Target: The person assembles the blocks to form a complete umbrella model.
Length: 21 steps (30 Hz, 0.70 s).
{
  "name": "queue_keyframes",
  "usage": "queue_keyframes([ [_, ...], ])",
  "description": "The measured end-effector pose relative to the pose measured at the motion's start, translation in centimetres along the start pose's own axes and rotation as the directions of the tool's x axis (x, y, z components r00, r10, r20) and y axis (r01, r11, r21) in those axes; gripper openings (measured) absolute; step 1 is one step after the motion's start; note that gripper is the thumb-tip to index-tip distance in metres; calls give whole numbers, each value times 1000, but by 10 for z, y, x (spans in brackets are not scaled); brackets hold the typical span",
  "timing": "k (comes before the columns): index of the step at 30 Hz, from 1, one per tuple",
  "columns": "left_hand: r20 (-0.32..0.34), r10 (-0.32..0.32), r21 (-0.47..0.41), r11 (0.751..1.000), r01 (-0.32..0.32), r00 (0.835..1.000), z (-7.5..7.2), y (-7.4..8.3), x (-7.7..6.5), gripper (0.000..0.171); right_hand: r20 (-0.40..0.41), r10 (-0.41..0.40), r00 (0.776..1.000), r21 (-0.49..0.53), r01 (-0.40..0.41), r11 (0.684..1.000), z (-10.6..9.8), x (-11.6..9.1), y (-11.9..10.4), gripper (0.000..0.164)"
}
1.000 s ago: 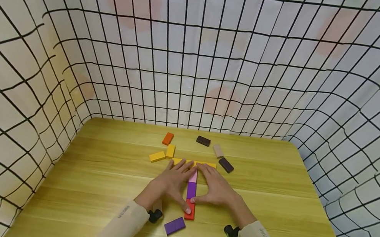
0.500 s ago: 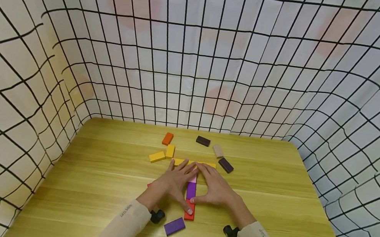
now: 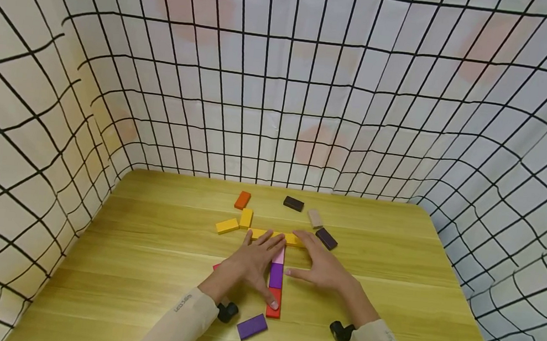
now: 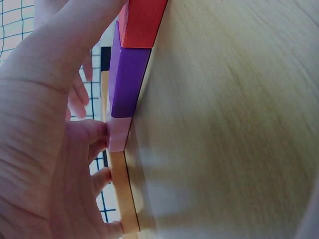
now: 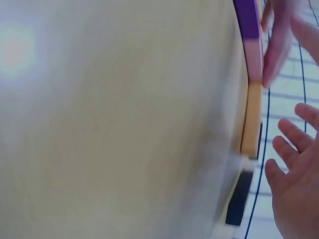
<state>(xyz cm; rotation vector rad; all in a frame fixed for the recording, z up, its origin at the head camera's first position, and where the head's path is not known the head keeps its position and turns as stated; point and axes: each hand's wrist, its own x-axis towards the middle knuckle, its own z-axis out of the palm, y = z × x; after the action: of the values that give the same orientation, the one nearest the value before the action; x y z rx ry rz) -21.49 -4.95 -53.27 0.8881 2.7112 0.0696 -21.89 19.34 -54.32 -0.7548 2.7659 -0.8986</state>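
Observation:
Flat blocks form a T on the table: a row of yellow blocks (image 3: 293,240) across the far end, then a pink block (image 3: 279,256), a purple block (image 3: 276,275) and a red block (image 3: 273,313) in line toward me. My left hand (image 3: 250,263) spreads over this line, its thumb on the red block and its fingertips at the pink and yellow ones, as the left wrist view also shows. My right hand (image 3: 328,269) hovers just right of the line, fingers extended and apart from the blocks in the right wrist view.
A loose purple block (image 3: 252,326) lies nearest me. Two yellow blocks (image 3: 227,225), an orange block (image 3: 242,200), two black blocks (image 3: 326,239) and a beige block (image 3: 314,218) lie toward the back. Black-grid netting (image 3: 280,110) rises around the table (image 3: 143,268).
My right hand has moved off to the right, its thumb and fingertips leaving the line of blocks. My left hand has stayed almost still over them.

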Motion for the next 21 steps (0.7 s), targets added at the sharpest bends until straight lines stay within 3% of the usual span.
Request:
queue_keyframes([
  [11,-33,7,-51,999,-9,999,0,1,1,154,-155,45,987,-65,-56,996,-30,0,38,60],
  [21,-36,2,-65,998,-4,999,-2,1,0,155,-122,81,989,-98,-93,991,-29,-3,48,60],
])
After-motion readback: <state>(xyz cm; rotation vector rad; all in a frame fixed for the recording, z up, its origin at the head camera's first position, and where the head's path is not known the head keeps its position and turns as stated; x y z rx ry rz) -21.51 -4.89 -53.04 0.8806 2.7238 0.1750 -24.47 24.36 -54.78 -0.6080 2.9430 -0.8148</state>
